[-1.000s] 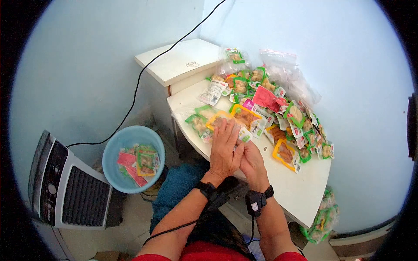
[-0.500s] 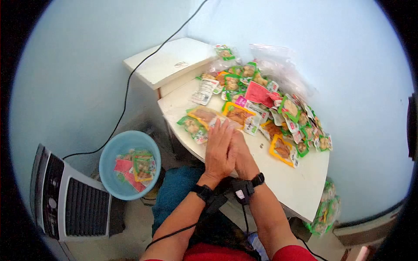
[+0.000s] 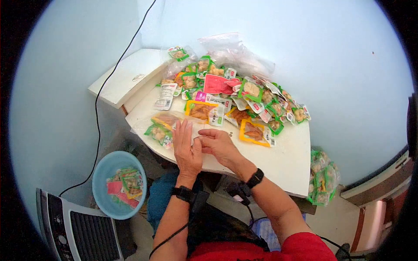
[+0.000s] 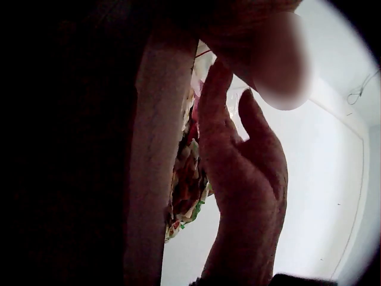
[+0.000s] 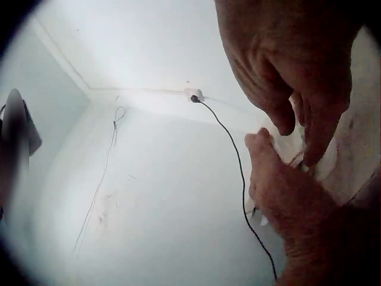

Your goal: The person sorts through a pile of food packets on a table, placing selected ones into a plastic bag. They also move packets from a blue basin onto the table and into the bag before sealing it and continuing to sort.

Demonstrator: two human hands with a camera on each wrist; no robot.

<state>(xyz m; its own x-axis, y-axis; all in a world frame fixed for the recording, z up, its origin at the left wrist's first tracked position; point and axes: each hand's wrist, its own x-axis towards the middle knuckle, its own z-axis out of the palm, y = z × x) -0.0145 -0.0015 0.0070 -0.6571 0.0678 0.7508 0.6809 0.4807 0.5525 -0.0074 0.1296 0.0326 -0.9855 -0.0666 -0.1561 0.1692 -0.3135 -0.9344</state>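
Note:
A clear plastic bag (image 3: 175, 114) with yellow-edged and green-edged food packets inside lies at the near left of the white table (image 3: 285, 172). My left hand (image 3: 187, 150) rests on its right end, fingers straight and pointing away from me. Close beside it, my right hand (image 3: 223, 145) pinches the bag's edge between curled fingers and thumb. The right wrist view shows the right hand (image 5: 297, 65) above the left hand (image 5: 286, 190), with clear plastic between them. Part of the bag is hidden under the left hand.
Several food packets (image 3: 251, 91) are heaped at the back of the table, with clear bags (image 3: 237, 56) behind. A blue bucket (image 3: 98, 185) holding packets stands at left, near an air cooler (image 3: 89, 228). A filled bag (image 3: 322, 178) sits by the table's right side.
My hands were pressed together over the bag. The right hand has since parted from the left, moving right, and works at the bag's edge. The head view has swung right.

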